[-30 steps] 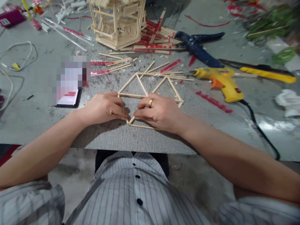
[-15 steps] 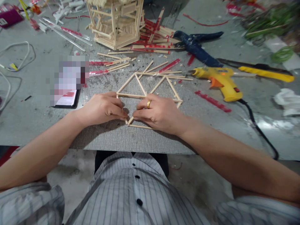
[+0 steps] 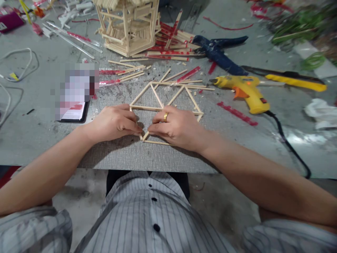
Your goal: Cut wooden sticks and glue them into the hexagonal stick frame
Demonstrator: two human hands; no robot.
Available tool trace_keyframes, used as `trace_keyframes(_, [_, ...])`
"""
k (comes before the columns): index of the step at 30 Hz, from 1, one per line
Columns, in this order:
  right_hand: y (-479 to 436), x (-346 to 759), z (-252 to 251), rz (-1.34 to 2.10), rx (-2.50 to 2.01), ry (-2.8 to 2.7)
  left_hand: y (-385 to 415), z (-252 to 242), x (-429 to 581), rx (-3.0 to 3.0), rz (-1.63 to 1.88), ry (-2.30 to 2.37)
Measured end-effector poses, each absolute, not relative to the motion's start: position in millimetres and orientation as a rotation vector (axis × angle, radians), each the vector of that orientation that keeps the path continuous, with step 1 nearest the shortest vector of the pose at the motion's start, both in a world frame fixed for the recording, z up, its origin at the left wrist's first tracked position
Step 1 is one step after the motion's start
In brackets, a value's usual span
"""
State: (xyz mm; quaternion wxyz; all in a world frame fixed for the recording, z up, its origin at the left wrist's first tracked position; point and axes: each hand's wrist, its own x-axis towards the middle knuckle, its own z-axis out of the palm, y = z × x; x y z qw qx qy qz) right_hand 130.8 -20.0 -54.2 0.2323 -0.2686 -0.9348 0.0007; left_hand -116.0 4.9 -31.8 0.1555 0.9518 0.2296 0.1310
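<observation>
A flat frame of thin wooden sticks (image 3: 147, 108), joined in triangles, lies on the table before me. My left hand (image 3: 116, 121) pinches the frame's left side stick close to its near-left corner. From the other side, my right hand (image 3: 179, 128), with a gold ring on one finger, has its fingertips closed on a slanting stick (image 3: 145, 135) that meets the same corner. The right hand covers part of the frame's middle and near edge. Both hands rest low over the table, a small gap between their fingertips.
Behind the frame stands a small house built of sticks (image 3: 127, 30). Loose sticks (image 3: 131, 72) and red-wrapped bundles (image 3: 171, 52) lie near it. To the right are a yellow glue gun (image 3: 239, 84), dark blue pliers (image 3: 218, 52) and a yellow cutter knife (image 3: 295, 82). A phone (image 3: 76, 95) lies left.
The whole view has shifted very slightly. Both hands keep the same hold at the frame's near-left corner.
</observation>
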Motion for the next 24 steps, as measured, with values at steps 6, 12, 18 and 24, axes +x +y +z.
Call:
trace_keyframes(6, [-20.0,130.1,-54.0,0.071,-0.763,-2.558,5.2,-32.6,-116.2,2.734,0.385,0.641])
trace_keyframes(12, [-20.5,129.8,-53.1,0.082,-0.758,-2.55,3.4,-31.1,-115.5,2.7,0.359,0.706])
trace_keyframes(18, [-19.4,137.1,-44.8,0.193,-0.819,-2.506,1.7,-28.8,-114.7,2.667,0.397,0.735])
trace_keyframes(24, [-8.2,164.4,-22.6,0.176,-1.005,-2.277,-2.8,-23.1,-114.8,2.676,0.525,0.763])
